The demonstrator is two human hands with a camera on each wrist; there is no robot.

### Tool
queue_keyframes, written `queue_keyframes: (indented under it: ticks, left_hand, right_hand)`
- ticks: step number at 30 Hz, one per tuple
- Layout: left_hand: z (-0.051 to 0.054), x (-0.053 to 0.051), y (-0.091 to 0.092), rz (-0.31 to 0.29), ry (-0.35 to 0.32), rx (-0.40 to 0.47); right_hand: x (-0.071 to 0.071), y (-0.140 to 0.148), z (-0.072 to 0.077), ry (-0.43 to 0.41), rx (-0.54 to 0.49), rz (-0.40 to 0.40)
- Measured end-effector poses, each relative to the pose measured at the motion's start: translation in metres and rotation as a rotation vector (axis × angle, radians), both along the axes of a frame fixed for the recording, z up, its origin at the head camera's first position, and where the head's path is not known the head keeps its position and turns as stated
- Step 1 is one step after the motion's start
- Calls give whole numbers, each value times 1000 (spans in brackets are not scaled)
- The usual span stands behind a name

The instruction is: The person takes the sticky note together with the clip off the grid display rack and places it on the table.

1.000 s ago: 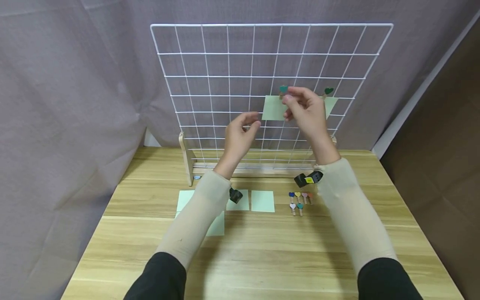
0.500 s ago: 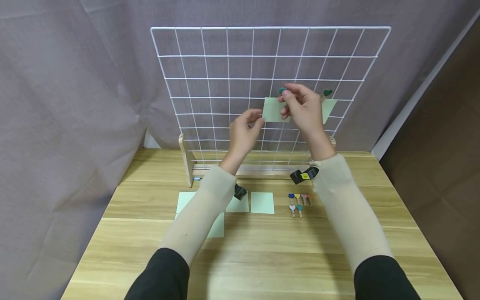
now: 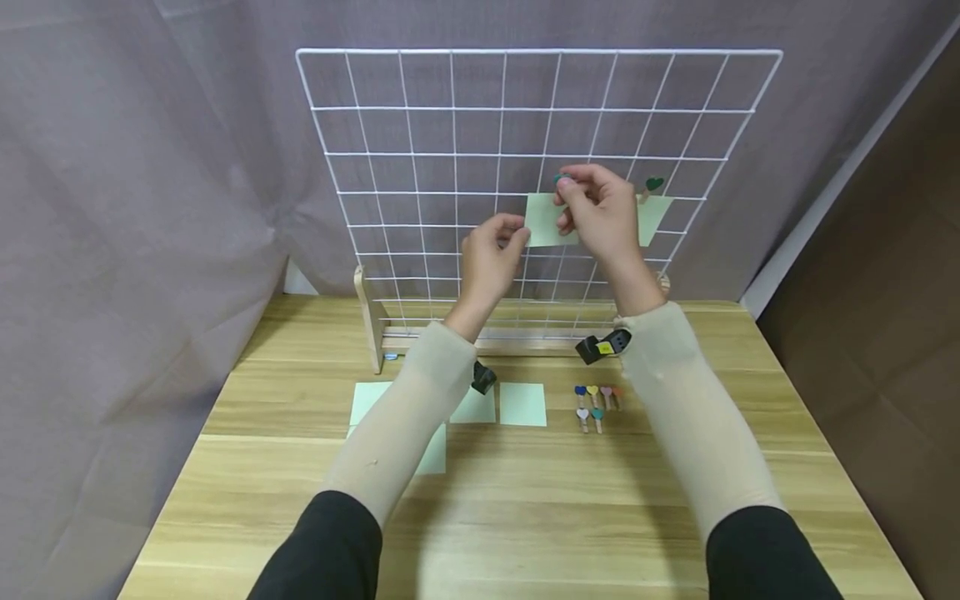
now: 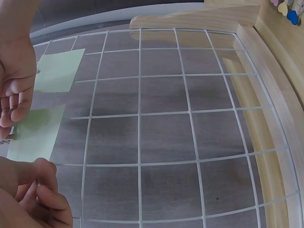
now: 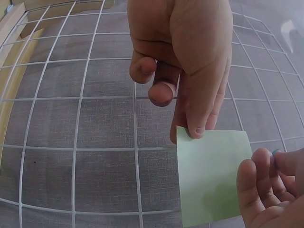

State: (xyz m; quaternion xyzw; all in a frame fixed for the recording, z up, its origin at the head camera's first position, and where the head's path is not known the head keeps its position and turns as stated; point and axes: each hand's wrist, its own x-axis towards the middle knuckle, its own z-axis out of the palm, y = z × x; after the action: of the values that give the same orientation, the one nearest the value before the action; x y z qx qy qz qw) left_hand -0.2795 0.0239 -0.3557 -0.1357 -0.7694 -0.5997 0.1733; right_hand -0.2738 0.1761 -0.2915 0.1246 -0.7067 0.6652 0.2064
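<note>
A light green square of paper hangs against the white wire grid, clipped near its top by a small clothespin with a teal heart. My right hand pinches that clothespin between thumb and fingers, partly covering it and the paper's right side. At the paper's lower left edge, my left hand pinches the corner; the right wrist view shows the thumb of the left hand lying on the sheet. Farther right, a second green paper hangs from a clothespin with a dark green heart.
Several green paper squares lie on the wooden table, some partly under my left forearm. To their right sit several heart clothespins in two rows. A wooden stand supports the grid; grey cloth hangs behind.
My left hand has moved right and up to the paper's edge and now pinches it. My right hand has shifted slightly left and closed its fingers on the teal-heart clothespin.
</note>
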Motion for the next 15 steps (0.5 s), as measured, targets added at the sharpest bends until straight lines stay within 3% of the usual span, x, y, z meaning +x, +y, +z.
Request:
queue_keyframes:
  ticks: [5, 10, 15]
  left_hand:
    - [1, 1, 2, 27, 3, 4]
    - [0, 0, 2, 59, 45, -45]
    - [-1, 1, -1, 69, 76, -65]
  right_hand:
    - [-1, -2, -1, 7, -1, -10]
    - [-2, -4, -1, 18, 6, -40]
    - [-1, -5, 2, 24, -59, -44]
